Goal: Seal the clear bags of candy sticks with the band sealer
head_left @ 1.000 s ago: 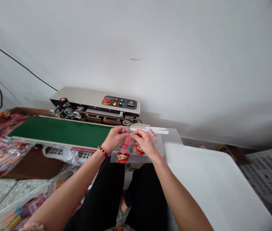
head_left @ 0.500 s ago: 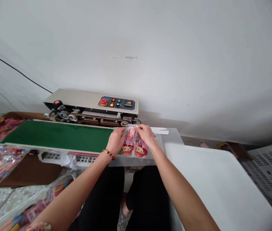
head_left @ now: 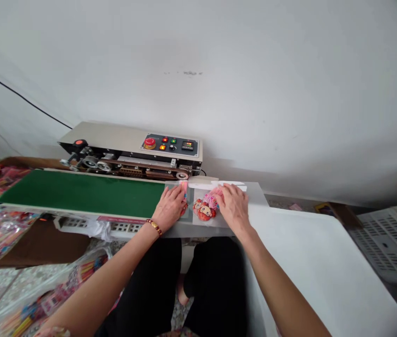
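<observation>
My left hand (head_left: 171, 206) lies over a narrow clear packet (head_left: 185, 194) with pink sticks in it, its fingers bent onto the packet at the right end of the green belt (head_left: 93, 194). Most of that packet is hidden under the hand. To its right, pink packets with cartoon faces (head_left: 205, 210) overlap on a clear sheet. My right hand (head_left: 234, 206) rests on their right side, thumb and fingers spread, fingertips touching the wrapping. The machine (head_left: 131, 150) stands just behind the belt, with rollers facing the packets.
A control panel (head_left: 170, 144) with a red knob and lit buttons tops the machine. At the left is a cardboard box (head_left: 44, 243) with wrapped packets. More lie in a plastic bag (head_left: 79, 276) below. A white table (head_left: 300, 252) extends right, beside a grey crate (head_left: 391, 243).
My right hand has moved right from the middle of the packets. One packet now lies separately under my left hand, while the others are bunched by my right. My view has shifted slightly.
</observation>
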A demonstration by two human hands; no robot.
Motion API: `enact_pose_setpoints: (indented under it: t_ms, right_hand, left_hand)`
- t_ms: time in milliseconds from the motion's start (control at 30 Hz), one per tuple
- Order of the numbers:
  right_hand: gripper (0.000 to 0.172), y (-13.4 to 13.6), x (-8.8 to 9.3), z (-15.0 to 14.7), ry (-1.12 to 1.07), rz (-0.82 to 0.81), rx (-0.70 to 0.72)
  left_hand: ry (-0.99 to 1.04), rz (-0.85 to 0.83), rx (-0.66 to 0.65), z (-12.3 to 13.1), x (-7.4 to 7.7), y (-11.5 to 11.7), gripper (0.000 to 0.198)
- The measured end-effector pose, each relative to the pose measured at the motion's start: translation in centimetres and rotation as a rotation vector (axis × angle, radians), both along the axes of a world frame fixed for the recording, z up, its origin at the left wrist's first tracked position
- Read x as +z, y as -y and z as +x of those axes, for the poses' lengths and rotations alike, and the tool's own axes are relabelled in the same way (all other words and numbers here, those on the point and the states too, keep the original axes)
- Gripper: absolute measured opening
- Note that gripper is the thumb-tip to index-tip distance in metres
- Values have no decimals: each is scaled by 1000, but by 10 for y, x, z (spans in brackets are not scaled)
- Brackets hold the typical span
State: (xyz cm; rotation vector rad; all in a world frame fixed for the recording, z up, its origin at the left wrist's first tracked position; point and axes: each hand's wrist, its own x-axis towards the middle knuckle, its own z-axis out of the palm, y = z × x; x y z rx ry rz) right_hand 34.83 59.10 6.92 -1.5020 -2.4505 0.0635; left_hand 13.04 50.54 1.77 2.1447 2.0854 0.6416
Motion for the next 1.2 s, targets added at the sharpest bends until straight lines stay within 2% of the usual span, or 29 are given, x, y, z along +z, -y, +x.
enact_pose_setpoints:
  t_ms: [67, 167, 267, 333, 400, 500, 567, 667, 767, 833, 900, 1033, 1100, 1200]
  right_hand:
    - [44, 6, -12, 10, 48, -4, 31]
    - [46, 8, -20, 3, 82, -38, 111]
    - [43, 3, -16, -19, 71, -71, 224]
    - [42, -1, -11, -34, 53, -107, 297]
    - [41, -2, -7, -45, 31, -153, 357]
    - [43, -1, -6, -47, 3, -203, 392]
    - [46, 0, -9, -38, 3, -200, 397]
    - [45, 1, -14, -11, 38, -174, 372]
    - [40, -3, -19, 16, 51, -171, 285]
    - [36, -6, -19, 24, 34, -173, 238]
    - [33, -7, -17, 19, 14, -144, 213]
    - [37, -4, -13, -12, -22, -82, 218]
    - [39, -4, -15, -22, -17, -80, 239]
    - [40, -8, -20, -20, 9, -76, 272]
  left_hand:
    - [-6, -27, 20, -17, -2, 5, 42]
    - [-21, -56, 57, -52, -5, 17, 41]
    - [-62, -50, 175, -81, -4, 30, 40]
    - [-92, -8, 288, -86, 2, 34, 41]
    - [-76, 49, 297, -72, 8, 32, 40]
    - [18, 74, 55, -25, 12, 19, 38]
    - [22, 47, -76, 8, 10, 9, 40]
    - [-30, 17, -86, 41, 5, 4, 48]
    - [-11, -6, -44, 47, 4, 8, 49]
    - [0, -34, -26, 47, 7, 10, 44]
    - [-24, -52, 5, 50, 13, 9, 42]
    - [-41, -75, 73, 68, 22, 4, 38]
    - [1, -85, 77, 71, 21, 3, 34]
    - [27, -63, 48, 61, 16, 5, 39]
